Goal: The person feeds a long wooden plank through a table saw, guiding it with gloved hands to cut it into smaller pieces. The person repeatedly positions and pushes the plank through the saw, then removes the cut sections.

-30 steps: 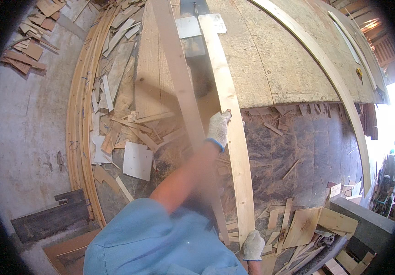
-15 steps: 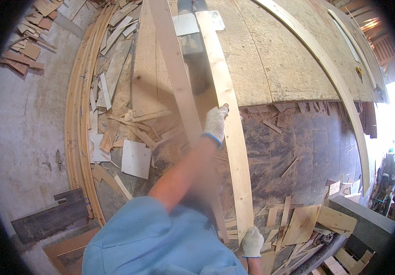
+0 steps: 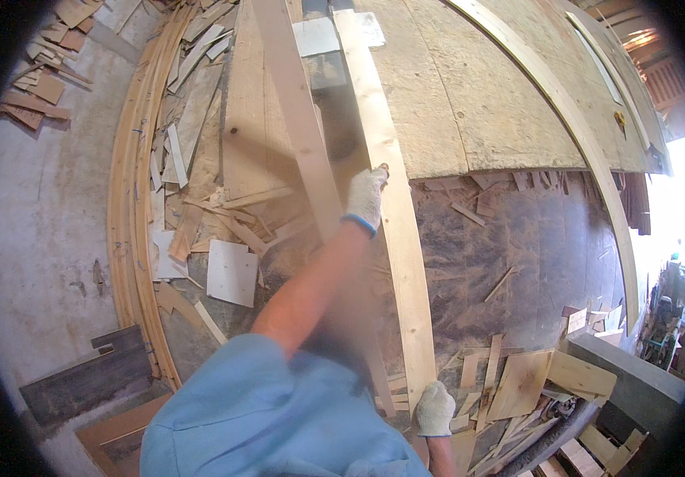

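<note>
A long pale wooden board (image 3: 408,270) runs from near my body out over the wooden table. My left hand (image 3: 366,195), in a white knit glove with a blue cuff, is closed around the board's left edge about midway along. Close to my body, my gloved right hand (image 3: 435,409) grips the board's near end at its right side. The undersides of both grips are hidden. The far end lies beside white sheets (image 3: 315,37) on the table. Another wooden plank (image 3: 299,119) slants close by on the left, passing behind my left forearm.
A wide wooden tabletop (image 3: 438,103) spreads ahead, with a long plank (image 3: 573,111) across its right part. Offcuts and a white panel (image 3: 231,273) litter the floor at left, beside stacked long strips (image 3: 132,207). More scrap wood (image 3: 521,385) lies at lower right.
The board has slid slightly away from me and to the left. Both hands have moved along with it, keeping their grip.
</note>
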`<state>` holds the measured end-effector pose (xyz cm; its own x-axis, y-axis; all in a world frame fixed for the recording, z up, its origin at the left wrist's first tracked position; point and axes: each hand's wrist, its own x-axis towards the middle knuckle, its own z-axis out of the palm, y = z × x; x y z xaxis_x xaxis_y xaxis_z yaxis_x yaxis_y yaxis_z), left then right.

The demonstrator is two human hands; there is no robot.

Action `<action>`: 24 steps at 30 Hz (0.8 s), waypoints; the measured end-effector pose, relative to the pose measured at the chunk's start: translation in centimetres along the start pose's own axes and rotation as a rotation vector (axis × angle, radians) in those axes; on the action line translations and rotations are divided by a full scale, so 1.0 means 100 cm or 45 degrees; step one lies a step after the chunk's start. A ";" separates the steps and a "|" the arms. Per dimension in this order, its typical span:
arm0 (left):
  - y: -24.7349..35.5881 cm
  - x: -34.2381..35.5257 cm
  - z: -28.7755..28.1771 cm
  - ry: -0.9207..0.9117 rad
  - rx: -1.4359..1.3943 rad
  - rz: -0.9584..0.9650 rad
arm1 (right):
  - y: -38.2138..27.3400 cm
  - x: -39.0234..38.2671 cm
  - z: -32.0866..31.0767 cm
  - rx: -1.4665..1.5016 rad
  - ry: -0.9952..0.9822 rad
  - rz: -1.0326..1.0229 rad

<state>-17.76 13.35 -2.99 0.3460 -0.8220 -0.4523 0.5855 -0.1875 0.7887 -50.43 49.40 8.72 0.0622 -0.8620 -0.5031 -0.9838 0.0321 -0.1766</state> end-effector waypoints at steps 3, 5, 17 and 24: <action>0.004 0.002 0.006 0.014 0.026 -0.001 | -0.011 0.007 -0.012 0.015 -0.006 0.041; 0.016 -0.005 0.013 0.029 0.119 0.048 | -0.012 0.010 -0.011 0.011 0.000 0.051; 0.019 0.013 0.007 0.045 0.033 0.037 | -0.014 0.016 0.006 -0.017 0.019 0.005; 0.029 0.033 -0.002 0.032 0.158 0.024 | -0.032 0.031 -0.010 -0.021 0.045 -0.068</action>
<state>-14.78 10.20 -2.32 0.3755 -0.8124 -0.4461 0.4841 -0.2385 0.8419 -47.21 46.11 8.54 0.1090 -0.8798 -0.4627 -0.9818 -0.0225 -0.1885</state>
